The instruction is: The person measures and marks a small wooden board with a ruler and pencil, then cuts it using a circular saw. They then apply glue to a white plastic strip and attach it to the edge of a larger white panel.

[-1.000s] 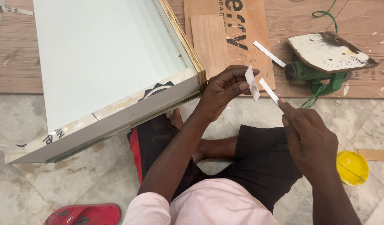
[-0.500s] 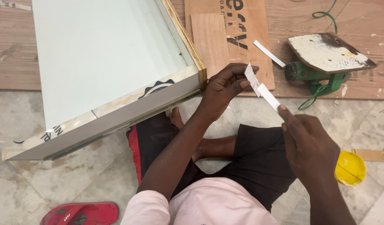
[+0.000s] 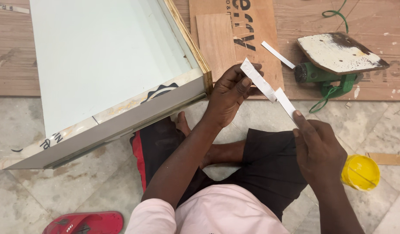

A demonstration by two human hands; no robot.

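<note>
White strip (image 3: 269,89), thin and flat, looks like edge banding, held in the air between both hands, over the person's lap, just right of the panel corner. It runs diagonally from upper left to lower right, with a slight kink near its middle. Left hand (image 3: 229,96) pinches the upper end, thumb and fingers closed on it, the strip's tip poking out above the fingers. Right hand (image 3: 319,147) grips the lower end, fingers curled shut, thumb pressed on the strip. Large pale green panel (image 3: 100,60) with raw wooden edges lies tilted to the left, its near corner almost touching the left hand. Person sits cross-legged on the tiled floor (image 3: 78,190), black shorts, pink shirt. Behind the hands a brown plywood sheet (image 3: 234,39) lies flat, with a second loose white strip (image 3: 278,54) on it. Green power tool (image 3: 323,76) sits to the right, under a paint-stained board (image 3: 341,53). Yellow lid (image 3: 360,172) sits on the floor just beside the right hand. Red sandal (image 3: 85,223) is at bottom left.
</note>
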